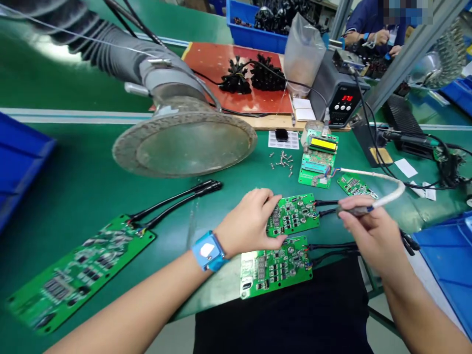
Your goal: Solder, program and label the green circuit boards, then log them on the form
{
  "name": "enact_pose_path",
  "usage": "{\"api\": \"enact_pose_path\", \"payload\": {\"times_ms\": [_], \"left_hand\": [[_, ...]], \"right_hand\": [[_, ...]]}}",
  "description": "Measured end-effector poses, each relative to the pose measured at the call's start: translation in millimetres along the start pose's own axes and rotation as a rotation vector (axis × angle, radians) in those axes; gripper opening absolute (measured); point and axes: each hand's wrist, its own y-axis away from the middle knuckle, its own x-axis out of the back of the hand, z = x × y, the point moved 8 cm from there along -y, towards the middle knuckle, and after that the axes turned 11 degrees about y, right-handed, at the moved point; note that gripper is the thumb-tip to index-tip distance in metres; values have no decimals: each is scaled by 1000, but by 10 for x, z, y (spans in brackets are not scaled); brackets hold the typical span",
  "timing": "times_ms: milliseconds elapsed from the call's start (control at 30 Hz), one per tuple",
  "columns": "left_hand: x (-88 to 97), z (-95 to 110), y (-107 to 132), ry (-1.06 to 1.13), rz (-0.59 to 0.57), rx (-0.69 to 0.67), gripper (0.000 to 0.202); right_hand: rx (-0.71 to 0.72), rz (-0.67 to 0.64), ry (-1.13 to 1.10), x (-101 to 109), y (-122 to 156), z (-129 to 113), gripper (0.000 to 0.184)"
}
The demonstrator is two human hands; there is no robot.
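Gripping a green circuit board [300, 214] by its edges with the left hand [252, 221], curling the fingers over the far side and setting the thumb along the near side, directly in front of the body on a green tabletop [243, 182]. Wearing a blue watch [209, 250] on the left wrist. Pinching the grey end of a white cable [393, 194] between thumb and fingers of the right hand [372, 228], just beside the black wires [326, 202] trailing from the board's right end; leaving unclear any contact between the two. Running from there in a bend to a tester [319, 162] with a yellow screen, farther off. Having a second similar board [283, 268] lying just nearer the body, at the tabletop's edge, and a third board [84, 273] slanting at far left. Facing a big round hood [184, 145] on a ribbed hose, and, right of it, scattered small metal parts [283, 160]. Looking farther back onto a red mat [206, 64] bearing black bundles [236, 76], near a clear plastic bag [304, 54] and a dark box [339, 93] showing red digits. Sharing the space with another person [368, 24] at top right.
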Motion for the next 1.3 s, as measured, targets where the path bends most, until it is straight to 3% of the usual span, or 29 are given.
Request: {"api": "enact_pose_path", "payload": {"times_ms": [167,300,1300], "left_hand": [[-34,-85,47,55,-44,95,74],[-28,-115,72,95,-63,145,75],[-48,-184,77,206,-104,191,75]], "right_hand": [[-32,-103,-164,-662,-69,-128,13],[-65,-109,-184,-869,-93,-44,15],[4,-30,-49,-880,-143,-85,11]]}}
